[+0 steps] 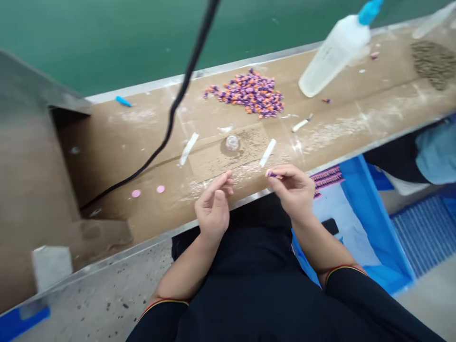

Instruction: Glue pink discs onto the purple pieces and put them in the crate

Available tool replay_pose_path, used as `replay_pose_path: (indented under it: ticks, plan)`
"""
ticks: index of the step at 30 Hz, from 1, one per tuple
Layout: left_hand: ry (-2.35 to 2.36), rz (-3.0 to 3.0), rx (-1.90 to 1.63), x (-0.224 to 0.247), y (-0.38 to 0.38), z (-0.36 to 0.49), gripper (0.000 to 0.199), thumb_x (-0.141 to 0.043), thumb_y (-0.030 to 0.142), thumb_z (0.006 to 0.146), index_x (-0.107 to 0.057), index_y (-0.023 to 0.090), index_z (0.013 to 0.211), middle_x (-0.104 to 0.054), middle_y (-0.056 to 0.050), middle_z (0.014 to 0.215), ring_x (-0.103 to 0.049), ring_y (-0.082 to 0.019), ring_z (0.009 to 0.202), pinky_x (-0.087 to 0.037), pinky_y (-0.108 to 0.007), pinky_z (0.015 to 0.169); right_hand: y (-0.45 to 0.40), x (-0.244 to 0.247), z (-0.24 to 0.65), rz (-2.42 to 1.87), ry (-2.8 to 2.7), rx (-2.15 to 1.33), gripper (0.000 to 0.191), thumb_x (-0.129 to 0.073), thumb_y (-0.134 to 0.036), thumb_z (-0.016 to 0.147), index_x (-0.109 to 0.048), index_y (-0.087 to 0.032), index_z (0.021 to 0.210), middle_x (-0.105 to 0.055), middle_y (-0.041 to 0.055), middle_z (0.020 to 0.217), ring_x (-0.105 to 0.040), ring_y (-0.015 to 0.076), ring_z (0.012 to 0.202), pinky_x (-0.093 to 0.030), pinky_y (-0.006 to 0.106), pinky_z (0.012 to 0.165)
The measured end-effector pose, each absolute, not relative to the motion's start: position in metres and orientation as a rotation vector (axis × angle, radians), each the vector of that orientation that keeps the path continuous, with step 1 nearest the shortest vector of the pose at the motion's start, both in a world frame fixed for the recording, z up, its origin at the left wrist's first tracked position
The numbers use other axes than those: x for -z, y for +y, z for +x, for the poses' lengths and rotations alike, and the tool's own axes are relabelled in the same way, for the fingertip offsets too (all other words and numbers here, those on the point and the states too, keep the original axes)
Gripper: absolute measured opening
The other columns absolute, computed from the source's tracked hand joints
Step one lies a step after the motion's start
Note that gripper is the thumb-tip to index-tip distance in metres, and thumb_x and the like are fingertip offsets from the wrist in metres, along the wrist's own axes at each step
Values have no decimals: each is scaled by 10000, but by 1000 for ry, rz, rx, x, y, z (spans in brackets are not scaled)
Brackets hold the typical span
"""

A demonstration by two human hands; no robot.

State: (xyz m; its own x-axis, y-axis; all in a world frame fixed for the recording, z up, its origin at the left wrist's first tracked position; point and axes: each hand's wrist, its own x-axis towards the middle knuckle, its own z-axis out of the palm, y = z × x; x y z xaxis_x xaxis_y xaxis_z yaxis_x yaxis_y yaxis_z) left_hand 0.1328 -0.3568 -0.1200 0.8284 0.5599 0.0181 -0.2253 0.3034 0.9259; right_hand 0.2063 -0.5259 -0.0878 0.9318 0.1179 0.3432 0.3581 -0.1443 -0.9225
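Note:
Between the thumb and fingers of my right hand is a small purple and pink piece, held over the bench's front edge. My left hand hovers to its left, thumb and fingers apart, with nothing visible in it. Just beyond both hands, a small clear round dish sits on a cardboard sheet taped to the bench. A heap of small purple, orange and pink pieces lies farther back. A short white-handled tool rests right of the sheet.
A white bottle with a blue cap stands at the back right, near a brown pile. A black cable crosses the left side. Two pink discs lie front left. A blue tray with rows of pieces is below right.

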Motion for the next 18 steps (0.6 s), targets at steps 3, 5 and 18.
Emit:
replay_pose_path:
  ticks: [3, 5, 18]
  plan:
    - [344, 1158, -562, 121, -356, 141, 289, -848, 532, 959, -875, 255, 1037, -828, -119, 1135, -731, -212, 905, -567, -292, 660, -609, 105, 230, -1734, -45, 499, 169, -774, -413, 995, -671, -289, 1048, -796, 13, 1007, -847, 216, 965, -703, 316, 756]
    - [333, 1171, -563, 122, -354, 145, 251, -854, 485, 947, -865, 236, 980, -815, -115, 1103, -713, -195, 860, -557, -285, 644, -676, 129, 241, -1743, 177, 650, 291, -766, -485, 958, -605, -279, 1085, -795, 22, 1061, -850, 211, 962, -684, 293, 718]
    - [320, 1282, -599, 119, -354, 147, 197, -856, 391, 901, -844, 196, 871, -759, -121, 1003, -684, -188, 831, -537, -286, 636, -826, 230, 232, -2597, 540, -380, 102, -704, -254, 866, -799, -215, 860, -823, 87, 814, -774, 247, 843, -621, 351, 881]
